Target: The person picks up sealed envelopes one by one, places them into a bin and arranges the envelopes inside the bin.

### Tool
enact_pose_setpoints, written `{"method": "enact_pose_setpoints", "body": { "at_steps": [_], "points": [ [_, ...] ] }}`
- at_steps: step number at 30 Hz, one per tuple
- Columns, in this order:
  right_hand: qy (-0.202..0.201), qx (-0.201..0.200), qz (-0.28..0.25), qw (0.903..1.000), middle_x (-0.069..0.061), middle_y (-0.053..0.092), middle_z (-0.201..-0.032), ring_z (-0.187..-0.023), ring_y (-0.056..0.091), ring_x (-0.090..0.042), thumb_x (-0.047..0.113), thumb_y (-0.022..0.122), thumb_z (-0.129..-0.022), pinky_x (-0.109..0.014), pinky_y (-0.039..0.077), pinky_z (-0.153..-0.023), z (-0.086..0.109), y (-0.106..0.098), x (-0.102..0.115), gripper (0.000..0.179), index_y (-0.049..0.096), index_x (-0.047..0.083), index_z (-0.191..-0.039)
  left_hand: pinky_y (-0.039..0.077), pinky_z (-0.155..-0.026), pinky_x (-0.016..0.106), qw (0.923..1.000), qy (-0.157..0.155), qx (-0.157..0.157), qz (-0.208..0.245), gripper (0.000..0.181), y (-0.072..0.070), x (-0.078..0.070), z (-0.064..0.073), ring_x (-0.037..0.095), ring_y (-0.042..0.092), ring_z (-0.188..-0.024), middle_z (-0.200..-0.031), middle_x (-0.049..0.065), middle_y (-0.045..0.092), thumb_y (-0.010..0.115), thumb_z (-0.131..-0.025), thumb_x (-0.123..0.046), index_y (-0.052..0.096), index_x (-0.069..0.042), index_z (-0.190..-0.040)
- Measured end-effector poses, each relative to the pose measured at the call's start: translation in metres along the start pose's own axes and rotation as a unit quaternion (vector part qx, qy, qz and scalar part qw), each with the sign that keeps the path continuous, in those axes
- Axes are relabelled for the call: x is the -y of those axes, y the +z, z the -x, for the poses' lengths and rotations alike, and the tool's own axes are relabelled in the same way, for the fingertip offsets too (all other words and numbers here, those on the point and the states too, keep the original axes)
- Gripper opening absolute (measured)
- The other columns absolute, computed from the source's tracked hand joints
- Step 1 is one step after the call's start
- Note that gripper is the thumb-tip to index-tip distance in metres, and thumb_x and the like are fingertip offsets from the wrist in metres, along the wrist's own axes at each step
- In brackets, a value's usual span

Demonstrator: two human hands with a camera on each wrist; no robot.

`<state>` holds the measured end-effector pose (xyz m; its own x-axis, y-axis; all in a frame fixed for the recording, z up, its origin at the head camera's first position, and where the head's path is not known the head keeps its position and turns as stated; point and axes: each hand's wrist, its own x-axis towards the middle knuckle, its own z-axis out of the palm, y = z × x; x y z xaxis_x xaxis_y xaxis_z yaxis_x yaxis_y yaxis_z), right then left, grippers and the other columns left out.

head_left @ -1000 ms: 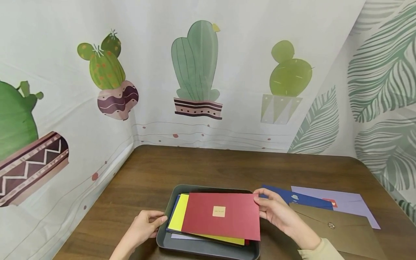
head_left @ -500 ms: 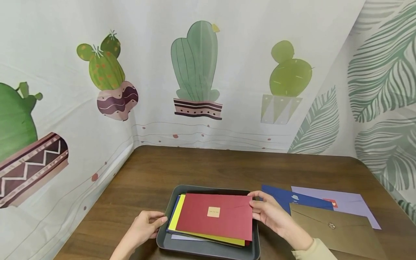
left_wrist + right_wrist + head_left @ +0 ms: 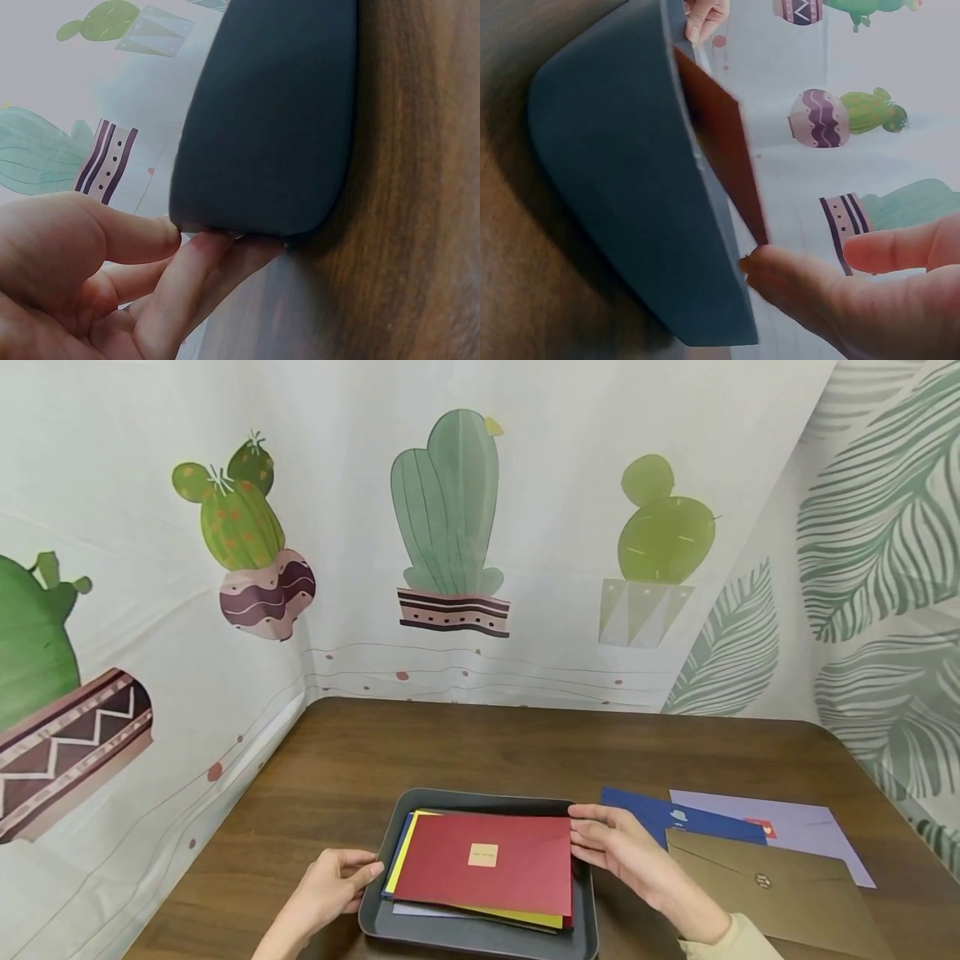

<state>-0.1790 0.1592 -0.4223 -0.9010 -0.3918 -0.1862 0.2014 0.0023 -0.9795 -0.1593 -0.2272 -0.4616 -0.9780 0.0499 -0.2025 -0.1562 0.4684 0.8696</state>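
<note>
A red envelope [image 3: 525, 872] with a square gold label tops the stack in a dark grey tray [image 3: 438, 930]. Under it show the edges of a yellow envelope [image 3: 525, 918] and others, dark blue and pale lavender. At the tray's left end, my left hand [image 3: 322, 887] holds the rim, thumb on the edge and fingers against the outer wall. My right hand [image 3: 633, 856] is at the tray's right end. In the right wrist view a fingertip touches the red envelope's corner [image 3: 739, 165], which tilts up above the rim; the thumb [image 3: 889, 247] stands apart from it.
Right of the tray, a blue envelope [image 3: 633, 808], a lavender envelope [image 3: 821, 835] with a red seal and a brown envelope [image 3: 802, 881] lie overlapping on the wooden table [image 3: 465, 743]. A cactus-print cloth [image 3: 555, 527] hangs behind.
The red envelope has moved left and down onto the stack, covering more of the yellow one. The right hand has moved left with it and let go its pinch. The left hand stays put.
</note>
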Motion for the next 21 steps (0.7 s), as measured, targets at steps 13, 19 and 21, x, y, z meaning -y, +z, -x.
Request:
{"method": "enact_pose_setpoints", "body": {
  "at_steps": [13, 19, 21],
  "points": [
    [-0.067, -0.016, 0.022, 0.9973, 0.002, 0.063, -0.113, -0.108, 0.064, -0.007, 0.014, 0.046, -0.103, -0.027, 0.055, -0.094, 0.019, -0.045, 0.017, 0.031, 0.05, -0.008, -0.125, 0.062, -0.07, 0.037, 0.9999, -0.011, 0.007, 0.003, 0.043, -0.001, 0.002, 0.002, 0.024, 0.071, -0.088, -0.107, 0.027, 0.069, 0.065, -0.093, -0.02, 0.06, 0.013, -0.12],
    [-0.11, -0.068, 0.313, 0.941, -0.012, 0.067, -0.106, -0.092, 0.068, -0.008, 0.01, 0.05, -0.101, -0.025, 0.059, -0.078, 0.033, -0.08, 0.019, 0.02, 0.058, -0.005, -0.112, 0.062, -0.07, 0.036, 0.9998, -0.003, 0.013, 0.012, 0.044, -0.001, 0.004, 0.002, 0.025, 0.071, -0.086, -0.106, 0.028, 0.069, 0.066, -0.093, -0.02, 0.059, 0.014, -0.12],
    [-0.111, -0.062, 0.401, 0.9074, -0.012, 0.068, -0.105, -0.09, 0.068, -0.008, 0.012, 0.053, -0.099, -0.022, 0.058, -0.074, 0.039, -0.094, 0.019, 0.017, 0.06, 0.001, -0.109, 0.062, -0.069, 0.036, 0.9998, -0.001, 0.015, 0.012, 0.043, -0.001, 0.004, 0.002, 0.025, 0.071, -0.086, -0.105, 0.028, 0.069, 0.065, -0.093, -0.019, 0.059, 0.015, -0.12]
  ]
}}
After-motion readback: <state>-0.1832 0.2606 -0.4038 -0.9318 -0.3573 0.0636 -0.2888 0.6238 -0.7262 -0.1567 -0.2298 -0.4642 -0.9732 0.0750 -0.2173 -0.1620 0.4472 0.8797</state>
